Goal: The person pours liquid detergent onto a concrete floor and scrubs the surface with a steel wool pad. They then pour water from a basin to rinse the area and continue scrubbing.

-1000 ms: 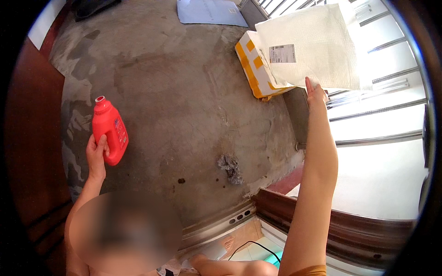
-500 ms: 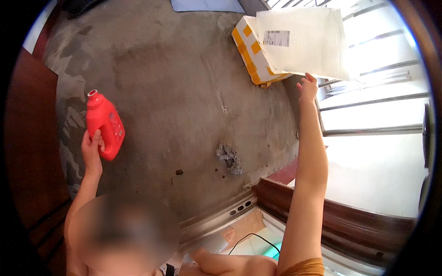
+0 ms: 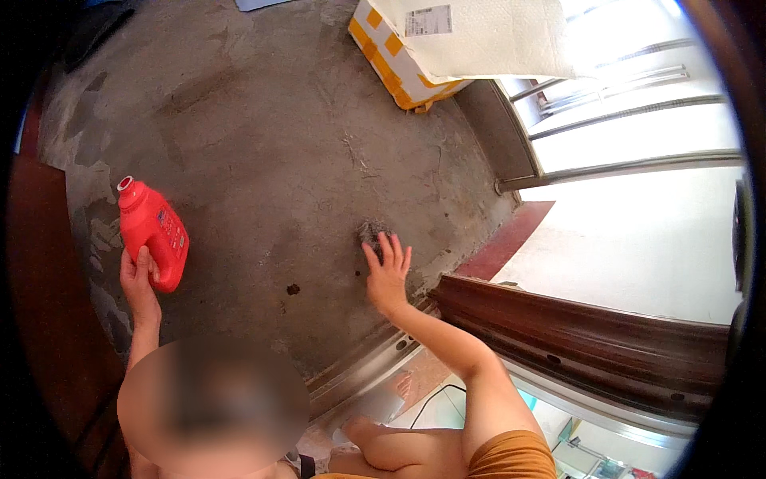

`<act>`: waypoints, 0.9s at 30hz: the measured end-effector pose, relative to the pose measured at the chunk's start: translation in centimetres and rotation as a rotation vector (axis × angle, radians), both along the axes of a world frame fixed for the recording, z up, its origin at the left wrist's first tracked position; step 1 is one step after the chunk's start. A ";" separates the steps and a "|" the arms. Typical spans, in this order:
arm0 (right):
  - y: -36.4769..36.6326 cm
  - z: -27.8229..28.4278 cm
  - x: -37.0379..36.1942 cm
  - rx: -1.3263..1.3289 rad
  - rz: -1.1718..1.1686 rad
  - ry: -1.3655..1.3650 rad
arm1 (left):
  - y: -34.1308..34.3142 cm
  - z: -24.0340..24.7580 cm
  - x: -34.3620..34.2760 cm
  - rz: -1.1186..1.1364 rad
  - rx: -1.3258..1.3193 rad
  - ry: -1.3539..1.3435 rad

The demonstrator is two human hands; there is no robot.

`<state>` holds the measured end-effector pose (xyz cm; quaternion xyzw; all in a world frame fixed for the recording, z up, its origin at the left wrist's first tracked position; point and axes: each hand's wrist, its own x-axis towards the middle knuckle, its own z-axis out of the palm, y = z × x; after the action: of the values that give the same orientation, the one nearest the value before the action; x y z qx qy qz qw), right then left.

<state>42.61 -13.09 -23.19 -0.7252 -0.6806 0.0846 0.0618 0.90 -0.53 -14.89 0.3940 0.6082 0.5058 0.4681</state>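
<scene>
My left hand (image 3: 138, 279) grips a red plastic jug (image 3: 154, 231) by its lower left side. The jug leans a little, and its mouth, ringed in white, shows no cap. My right hand (image 3: 389, 275) is reaching out with fingers spread, over a grey speckled patch (image 3: 369, 229) on the concrete floor (image 3: 247, 199). Its fingers partly cover that patch; whether they touch it I cannot tell. Nothing shows in this hand. Part of my left arm is hidden behind a blurred round area at the lower left.
A white box (image 3: 381, 48) with yellow tape stands at the back right, a white padded sheet (image 3: 495, 40) over its top. Barred windows (image 3: 630, 144) run along the right. A dark brown moulded ledge (image 3: 558, 351) crosses the lower right. Dark wooden panelling (image 3: 48, 279) stands at the left.
My right hand has left the edge of the padded sheet and moved down and left to the grey patch. The red jug stays in my left hand. The whole view has shifted.
</scene>
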 end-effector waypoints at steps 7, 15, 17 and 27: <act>0.6 -1.9 4.7 0.109 -0.028 0.117 | 1.0 -0.9 2.9 -0.058 -0.005 -0.016; 5.4 -4.1 6.1 0.112 0.359 0.169 | 2.1 -2.7 6.7 -0.054 -0.052 -0.002; 7.8 -5.7 11.0 0.168 0.252 -0.011 | 2.3 -2.8 7.1 -0.082 -0.059 0.008; 10.3 -8.2 30.9 -0.165 -0.964 -0.281 | -0.2 -2.2 6.2 -0.047 -0.120 0.037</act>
<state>73.49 -2.80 -31.35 -0.9636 -0.2615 0.0016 -0.0560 7.15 -0.77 -17.06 0.3886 0.6364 0.4502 0.4912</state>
